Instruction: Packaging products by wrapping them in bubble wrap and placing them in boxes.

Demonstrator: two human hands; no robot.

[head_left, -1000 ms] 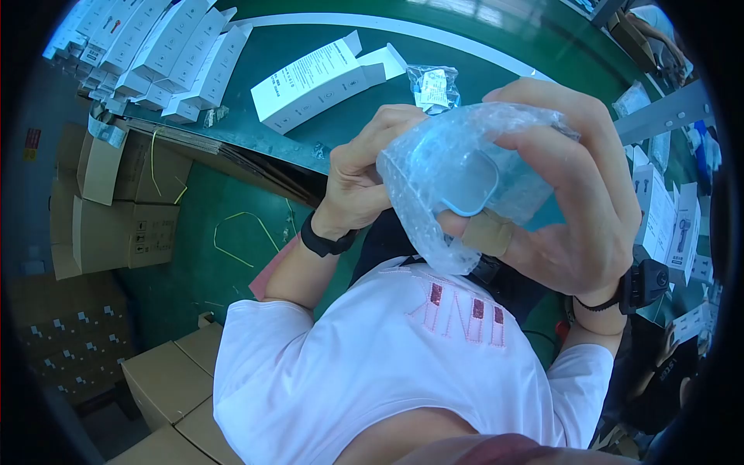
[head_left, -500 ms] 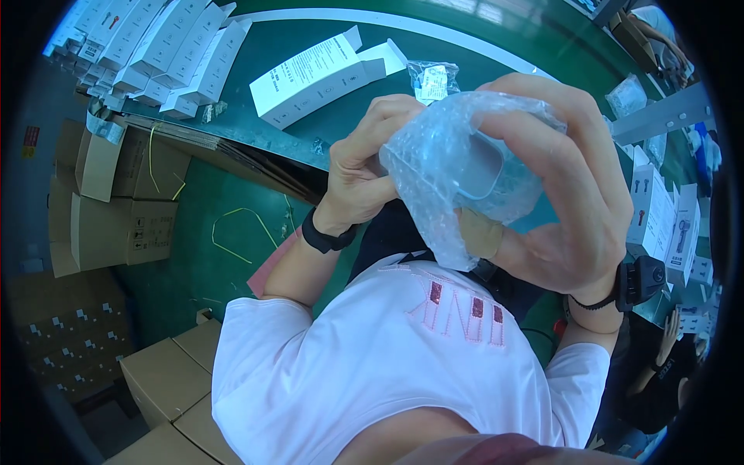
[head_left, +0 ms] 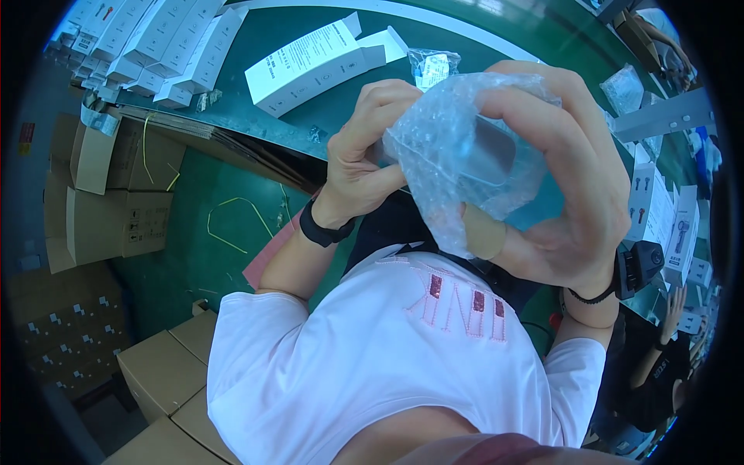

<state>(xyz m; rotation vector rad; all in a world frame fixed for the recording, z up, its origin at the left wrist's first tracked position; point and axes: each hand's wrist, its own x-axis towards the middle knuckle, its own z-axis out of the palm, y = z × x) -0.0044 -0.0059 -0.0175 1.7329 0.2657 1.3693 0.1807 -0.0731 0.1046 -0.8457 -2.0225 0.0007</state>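
The left hand point(head_left: 364, 151) has its fingers clamped on the left edge of a bubble bag point(head_left: 434, 147), some tips hidden; the right hand point(head_left: 593, 178) curves around the bag's other side, thumb and forefinger wide apart and touching it, though whether they grip I cannot tell; a grey block point(head_left: 494, 151) shows within the bag, between the hands; beyond, on the green tabletop point(head_left: 230, 97), lie an open white box point(head_left: 306, 70) and a small clear packet point(head_left: 431, 68); white cartons point(head_left: 155, 46) pile up at far left.
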